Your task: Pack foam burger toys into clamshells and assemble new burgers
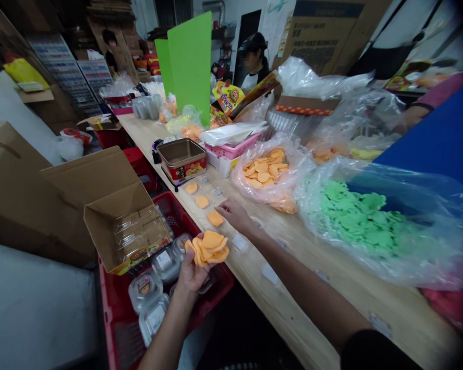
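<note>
My left hand [193,270] is closed around a bunch of flat, rounded orange pieces [210,247] that look soft, like foam. It is held in front of the table edge, above a red crate. Over the table, my right hand [235,216] has its fingertips drawn together at the edge of a single orange piece [216,219]; whether they grip anything is hidden. Two more orange pieces, a middle one [202,201] and a farther one [191,188], lie in line beyond it. Small clear and white squares [239,242] continue the row toward me.
A red crate [110,313] with clear lidded containers and an open cardboard box [100,226] stands left. On the table are a square tin [183,167], a bag of orange pieces [264,169], a bag of green pieces [362,216] and green panels [191,67]. A person sits beyond.
</note>
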A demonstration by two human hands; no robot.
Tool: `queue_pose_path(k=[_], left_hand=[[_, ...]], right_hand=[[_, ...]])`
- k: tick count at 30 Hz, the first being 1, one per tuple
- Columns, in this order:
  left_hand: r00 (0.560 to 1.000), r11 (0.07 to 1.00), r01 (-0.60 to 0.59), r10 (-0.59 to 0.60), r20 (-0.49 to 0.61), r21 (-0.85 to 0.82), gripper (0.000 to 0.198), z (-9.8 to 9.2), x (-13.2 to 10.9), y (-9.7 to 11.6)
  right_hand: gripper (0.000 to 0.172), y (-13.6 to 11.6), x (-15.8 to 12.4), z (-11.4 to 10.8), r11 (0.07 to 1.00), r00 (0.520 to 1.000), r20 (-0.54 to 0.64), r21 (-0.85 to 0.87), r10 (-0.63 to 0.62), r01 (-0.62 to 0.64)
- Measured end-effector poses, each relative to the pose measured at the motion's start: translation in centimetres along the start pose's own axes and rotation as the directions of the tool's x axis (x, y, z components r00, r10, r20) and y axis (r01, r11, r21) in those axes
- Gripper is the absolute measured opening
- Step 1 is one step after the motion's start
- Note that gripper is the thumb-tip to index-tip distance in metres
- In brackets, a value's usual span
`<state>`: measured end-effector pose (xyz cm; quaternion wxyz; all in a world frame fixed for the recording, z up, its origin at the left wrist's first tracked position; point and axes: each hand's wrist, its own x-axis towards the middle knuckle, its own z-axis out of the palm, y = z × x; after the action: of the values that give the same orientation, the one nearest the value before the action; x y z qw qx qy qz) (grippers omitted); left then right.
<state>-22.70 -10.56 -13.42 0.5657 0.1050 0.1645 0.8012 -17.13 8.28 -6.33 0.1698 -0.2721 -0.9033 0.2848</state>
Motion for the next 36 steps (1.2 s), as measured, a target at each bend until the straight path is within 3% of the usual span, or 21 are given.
queue_pose_path(k=[2,5,7,10,13,16,21,27,30,33,36], left_hand=[[1.000,1.000,0.011,-0.010,-0.008,0.013,0.035,0.4,0.5,-0.2],[1.000,0.999,0.019,-0.019,-0.018,0.036,0.034,1.0,1.3,-0.7],[0.999,0.999,0.028,-0.027,-0.019,0.046,0.035,1.5,1.8,-1.2],[0.999,0.999,0.031,-0.030,-0.020,0.042,0.038,2.2,2.2,-2.1],[0.999,1.000,0.013,-0.012,-0.034,0.019,0.039,2.7,2.2,-3.1],[0.998,1.000,0.010,-0.009,-0.062,0.013,0.040,3.0,1.9,-3.9],[0.990,1.000,0.025,-0.024,-0.136,0.009,0.031,3.6,1.7,-4.4],[0.982,1.000,0.018,-0.019,-0.189,-0.004,0.027,5.0,1.9,-4.5],[0.981,0.999,0.033,-0.034,-0.189,-0.008,0.028,5.0,1.7,-4.5],[0.985,0.998,0.048,-0.052,-0.167,-0.030,0.030,4.3,1.3,-4.4],[0.987,0.998,0.054,-0.060,-0.147,-0.043,0.029,3.2,0.8,-4.1]], right_hand=[[0.033,-0.9,-1.7,-2.1,0.982,0.989,0.120,0.176,-0.090,0.068],[0.029,-1.9,-4.7,-5.1,0.928,0.943,0.219,0.330,-0.251,0.171],[0.031,-2.4,-6.3,-6.3,0.940,0.933,0.205,0.234,-0.297,0.249],[0.028,-2.7,-7.5,-6.5,0.960,0.948,0.172,-0.039,-0.267,0.277],[0.018,-2.7,-7.8,-5.9,0.961,0.980,0.122,-0.210,-0.154,0.177],[0.019,-2.6,-8.0,-5.3,0.970,0.998,0.037,-0.235,-0.056,0.063],[0.016,-2.3,-8.7,-5.1,0.999,0.999,-0.016,-0.036,0.035,-0.035],[0.014,-2.9,-9.4,-4.4,0.998,0.993,-0.104,-0.020,-0.064,0.062],[0.017,-3.1,-9.4,-4.4,0.985,0.991,-0.129,0.172,0.042,-0.019],[0.021,-2.6,-9.0,-4.8,0.838,0.970,-0.068,0.521,0.232,-0.164],[0.023,-1.3,-8.5,-5.1,0.693,0.945,-0.035,0.688,0.326,-0.214]])
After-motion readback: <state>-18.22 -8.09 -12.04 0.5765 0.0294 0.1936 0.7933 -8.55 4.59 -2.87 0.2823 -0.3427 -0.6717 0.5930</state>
